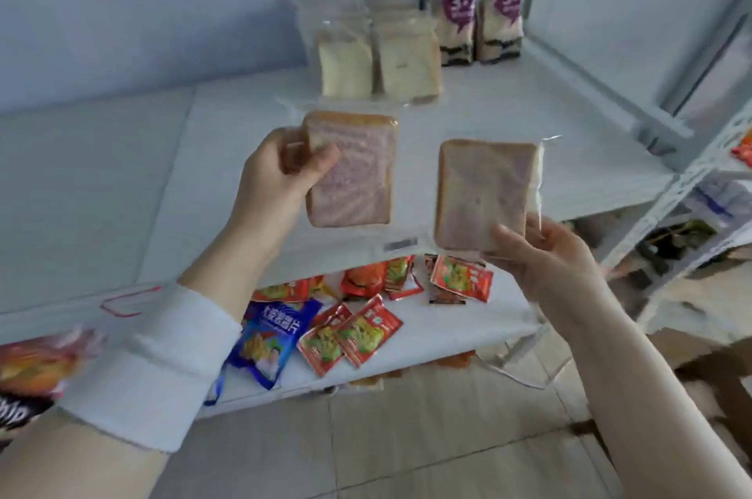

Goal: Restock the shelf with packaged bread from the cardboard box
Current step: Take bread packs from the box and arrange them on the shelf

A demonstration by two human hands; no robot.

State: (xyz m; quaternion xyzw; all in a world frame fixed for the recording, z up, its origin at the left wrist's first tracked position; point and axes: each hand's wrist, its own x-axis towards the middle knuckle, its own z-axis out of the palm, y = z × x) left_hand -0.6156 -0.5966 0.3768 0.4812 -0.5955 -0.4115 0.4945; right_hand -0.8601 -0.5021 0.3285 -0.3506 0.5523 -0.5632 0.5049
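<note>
Left hand point(280, 169) and right hand point(541, 250) each pinch a clear-wrapped pinkish bread slice point(352, 169) point(486, 193) above the white shelf point(508, 120); slick film could slip.

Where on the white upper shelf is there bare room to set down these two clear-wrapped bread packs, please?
Free: the left side of the white upper shelf, and its front strip before the standing pale sliced-bread packs. Crowded: the back right, with those and the purple-labelled packs.

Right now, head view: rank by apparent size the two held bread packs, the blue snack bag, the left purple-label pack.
1. The left-hand bread pack, the right-hand bread pack: alike, unranked.
2. The blue snack bag.
3. The left purple-label pack, farthest from camera.
</note>
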